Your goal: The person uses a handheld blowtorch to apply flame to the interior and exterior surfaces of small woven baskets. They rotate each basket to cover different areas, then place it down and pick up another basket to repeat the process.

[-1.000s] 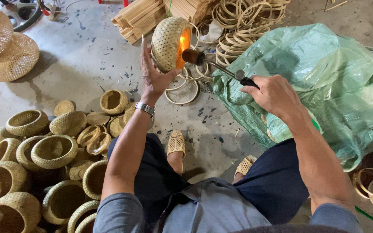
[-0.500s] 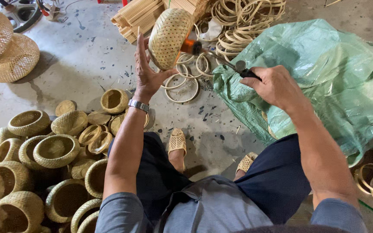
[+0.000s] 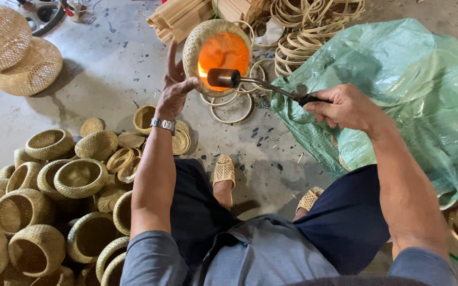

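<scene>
Head view, the only 1 available. Person seated on concrete floor (image 3: 107, 69), legs forward, woven sandals on both feet.

Left hand (image 3: 175, 90): raised, thumb and fingertips pinching the rim of a round woven basket (image 3: 197, 39), other fingers splayed upward. Grip partial, only the edge is held. Basket mouth faces the camera; its interior glows orange.

Right hand (image 3: 340, 106): fully closed around the dark handle of a gas torch (image 3: 255, 83). Thin metal stem runs left to a cylindrical nozzle sitting at the basket mouth, just inside or at the rim; cannot tell which. Flame visible at the nozzle's left side.

Surroundings: pile of finished woven baskets (image 3: 54, 196) on the floor to the left, near the left knee. 2 larger openwork domes (image 3: 17, 53) at top left. Loose rattan rings (image 3: 303, 32) and a bundle of bamboo strips (image 3: 178, 16) behind the held basket. Green plastic sack (image 3: 404, 85) directly under the right forearm.

Risk notes (judgement): flame held in 1 spot would scorch or ignite the weave. Left fingertips sit close to the heated rim, so a burn is possible. A slipping pinch would drop the hot basket toward the rings below. A torch swung rightward could melt the sack.
</scene>
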